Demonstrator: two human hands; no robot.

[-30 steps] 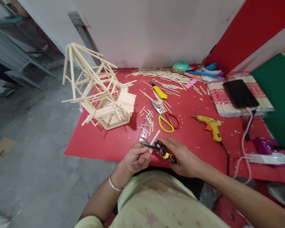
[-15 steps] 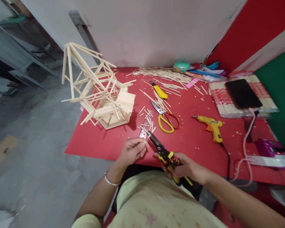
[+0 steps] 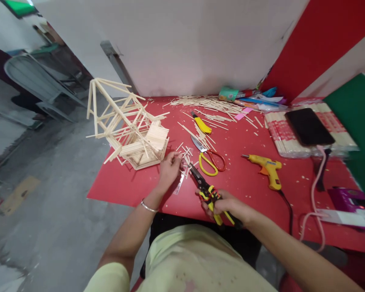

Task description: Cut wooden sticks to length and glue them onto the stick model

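Observation:
My right hand [image 3: 223,202] is wrapped around the handles of a pair of black-and-yellow pliers [image 3: 202,182], whose dark jaws point up and left to a pile of short wooden stick pieces [image 3: 187,155]. At the left side of that pile is my left hand [image 3: 169,169], fingers curled together; whatever is between the fingertips is too small to make out. Under the pile a clear ruler [image 3: 179,184] partly shows. Just left of this hand stands a stick model [image 3: 140,156] with a hexagonal base and an open frame leaning up and left.
Scissors [image 3: 211,160] and a yellow cutter knife [image 3: 202,123] lie beyond the pliers. A yellow glue gun [image 3: 269,168] with its cord is to the right. Long sticks [image 3: 207,103] spread along the wall. A phone [image 3: 309,126] rests on packed sticks [image 3: 278,136].
My left hand has moved forward from near the table's front edge to the short stick pieces. The pliers have stayed in my right hand, and the view has shifted slightly.

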